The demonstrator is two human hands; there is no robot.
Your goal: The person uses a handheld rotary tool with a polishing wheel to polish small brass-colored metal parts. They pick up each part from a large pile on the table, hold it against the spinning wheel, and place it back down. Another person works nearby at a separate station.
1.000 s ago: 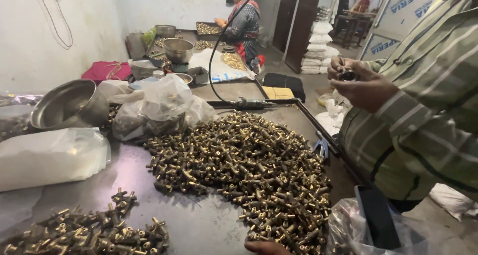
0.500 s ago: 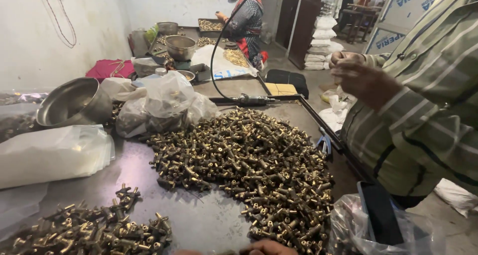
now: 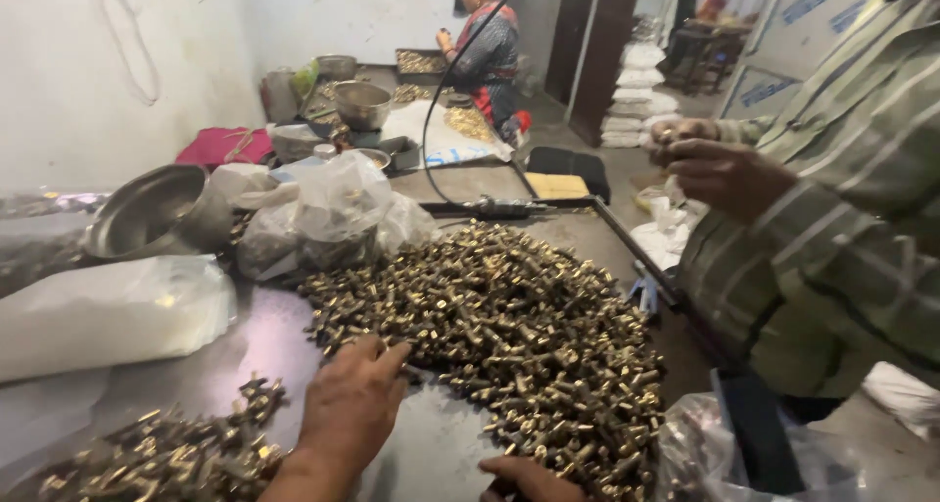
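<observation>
Left hand [image 3: 351,414]: my grip was apart, fingers spread flat at the edge of the brass fittings [image 3: 509,335].
Right hand [image 3: 534,478]: mostly cropped; grip unclear.
Fittings: judged small, hard, heavy, apt to roll; pinch one by its shank.

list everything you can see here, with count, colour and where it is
brass fittings: one large heap, gold-brown, middle of the table
smaller pile of fittings: one, gold-brown, near left corner
table: one, dark grey metal, under everything
metal bowl: one, silver, tipped on its side at far left
clear plastic bags: a bunch, count unclear, behind the heap
white bag: one, lying flat at left
black cable: one, running from above down to the table's far edge
co-worker in striped shirt: one, green and cream, right side, both hands raised together
seated person: one, far back, by trays of parts
left hand: palm down, at the heap's near edge
right hand: partly in view, bottom edge, beside the heap
</observation>
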